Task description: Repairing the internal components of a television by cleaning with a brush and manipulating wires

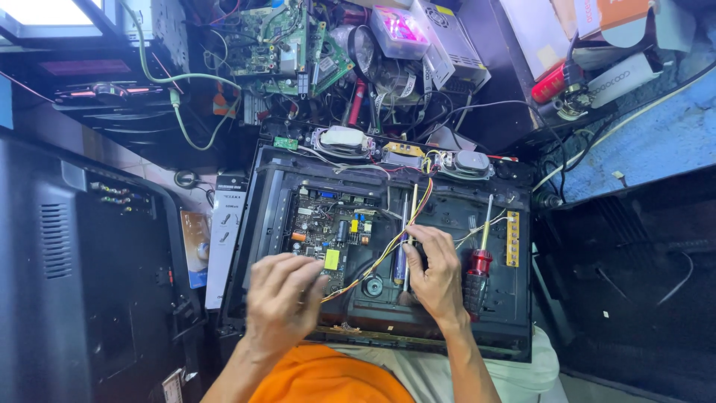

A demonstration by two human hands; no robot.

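An opened black electronics chassis [276, 186] lies on my lap, showing a circuit board [328, 227] with a yellow part and a coloured wire bundle [399, 235]. My left hand [282, 298] rests palm down, fingers spread, on the board's near edge. My right hand [434, 275] is closed around a dark-handled tool [403, 257] whose thin shaft points away from me beside the wires. A red-handled screwdriver [479, 261] lies just right of that hand.
A yellow terminal strip [512, 239] sits at the chassis's right side, two oval speakers [466, 164] at its far edge. Behind lie green circuit boards [272, 41], tangled cables and a silver power supply [447, 37]. A black cabinet [74, 283] stands left, a dark panel [634, 283] right.
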